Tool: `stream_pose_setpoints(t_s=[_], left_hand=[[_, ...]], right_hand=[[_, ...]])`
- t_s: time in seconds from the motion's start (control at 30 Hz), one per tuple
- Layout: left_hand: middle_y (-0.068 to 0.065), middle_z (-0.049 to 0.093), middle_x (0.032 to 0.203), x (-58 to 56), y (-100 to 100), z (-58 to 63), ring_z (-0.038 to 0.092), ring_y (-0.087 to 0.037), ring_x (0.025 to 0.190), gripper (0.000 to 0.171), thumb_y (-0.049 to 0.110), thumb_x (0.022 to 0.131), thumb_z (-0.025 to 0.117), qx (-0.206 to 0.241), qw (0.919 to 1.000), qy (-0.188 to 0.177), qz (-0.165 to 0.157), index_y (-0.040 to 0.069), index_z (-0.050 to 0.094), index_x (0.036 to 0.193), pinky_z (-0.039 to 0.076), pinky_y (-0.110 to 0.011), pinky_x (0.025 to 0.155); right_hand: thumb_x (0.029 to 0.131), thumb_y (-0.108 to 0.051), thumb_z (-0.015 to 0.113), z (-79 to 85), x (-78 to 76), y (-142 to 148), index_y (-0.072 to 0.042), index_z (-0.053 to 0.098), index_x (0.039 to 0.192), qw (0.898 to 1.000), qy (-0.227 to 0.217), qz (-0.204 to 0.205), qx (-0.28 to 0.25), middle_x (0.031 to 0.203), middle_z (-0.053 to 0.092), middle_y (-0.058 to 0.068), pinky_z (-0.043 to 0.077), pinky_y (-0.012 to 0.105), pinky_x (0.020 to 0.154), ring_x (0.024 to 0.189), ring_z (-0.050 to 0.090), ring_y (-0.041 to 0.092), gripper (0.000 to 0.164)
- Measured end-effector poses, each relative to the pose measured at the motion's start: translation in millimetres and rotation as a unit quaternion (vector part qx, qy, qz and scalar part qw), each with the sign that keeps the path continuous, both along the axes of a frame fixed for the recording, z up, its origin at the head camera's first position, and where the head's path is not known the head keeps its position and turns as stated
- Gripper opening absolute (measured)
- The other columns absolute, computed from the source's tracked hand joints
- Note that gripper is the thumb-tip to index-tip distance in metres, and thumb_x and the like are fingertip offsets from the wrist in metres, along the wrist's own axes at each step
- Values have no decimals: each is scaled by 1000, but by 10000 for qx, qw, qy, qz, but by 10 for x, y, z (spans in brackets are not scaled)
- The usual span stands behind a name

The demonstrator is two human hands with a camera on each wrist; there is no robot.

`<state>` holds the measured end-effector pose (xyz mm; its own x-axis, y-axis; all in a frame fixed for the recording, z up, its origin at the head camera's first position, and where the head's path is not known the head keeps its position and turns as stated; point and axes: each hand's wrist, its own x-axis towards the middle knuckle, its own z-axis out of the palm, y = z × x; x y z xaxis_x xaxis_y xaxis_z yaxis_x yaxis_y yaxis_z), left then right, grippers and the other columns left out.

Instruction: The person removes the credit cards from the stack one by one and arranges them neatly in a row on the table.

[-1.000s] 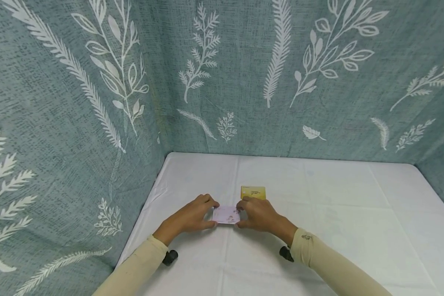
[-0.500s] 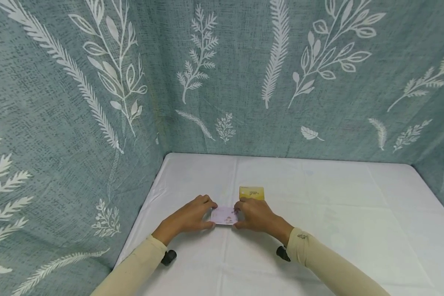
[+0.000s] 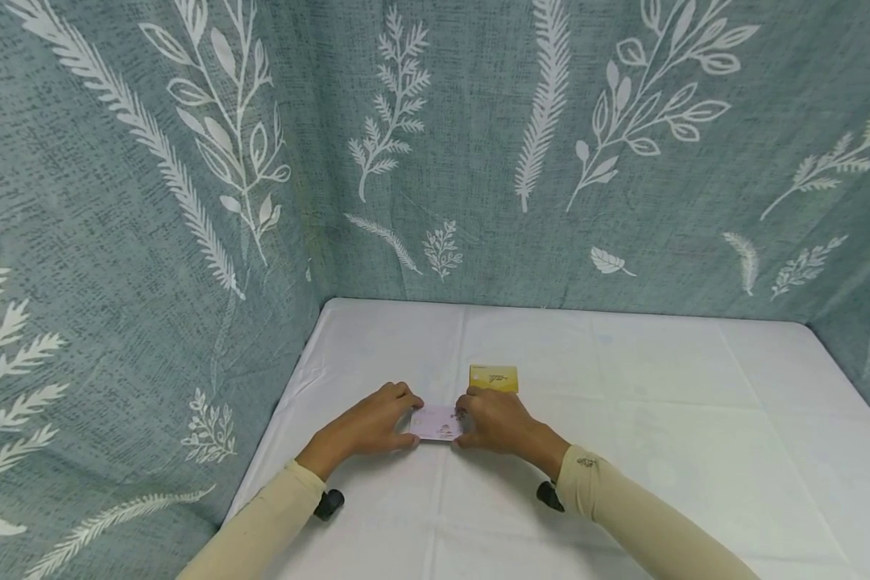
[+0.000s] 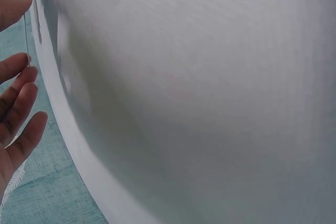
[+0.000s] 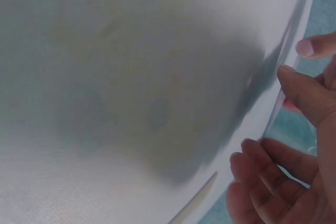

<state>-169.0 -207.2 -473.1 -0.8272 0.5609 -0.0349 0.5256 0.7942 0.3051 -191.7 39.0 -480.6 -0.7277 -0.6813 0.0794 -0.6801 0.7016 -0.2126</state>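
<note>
Head view: little has changed over the last second beyond a slight slide to the left, the pale pink printed card (image 3: 433,424) and both hands going together. The left hand (image 3: 373,420) pinches the card's left end and the right hand (image 3: 499,420) its right end, each with the thumb at the near edge and fingers at the far edge. So the two-handed hold is unbroken; I judge it a small shift of place, not a release. The card is over the left part of the white tablecloth (image 3: 638,451) (both wrist views suggest it is just clear of the cloth). Farther off, slightly right, lies the yellow printed card (image 3: 495,377); whether the right hand touches it, I cannot tell.
</note>
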Motion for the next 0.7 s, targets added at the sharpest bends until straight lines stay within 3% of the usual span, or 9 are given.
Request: stream_pose_setpoints(t_s=[0.7], left_hand=[[-4,60,115,-36,-9,-40,54,-17,101,48,29,86,80,-47,9999,-124,24,6,66,126,49,-36,88]], right_hand=[[75,-47,86,-41,-17,-50,-11,74,110,9998,-2,-2,212,98,71,0,51,25,64,80,62,9,51]])
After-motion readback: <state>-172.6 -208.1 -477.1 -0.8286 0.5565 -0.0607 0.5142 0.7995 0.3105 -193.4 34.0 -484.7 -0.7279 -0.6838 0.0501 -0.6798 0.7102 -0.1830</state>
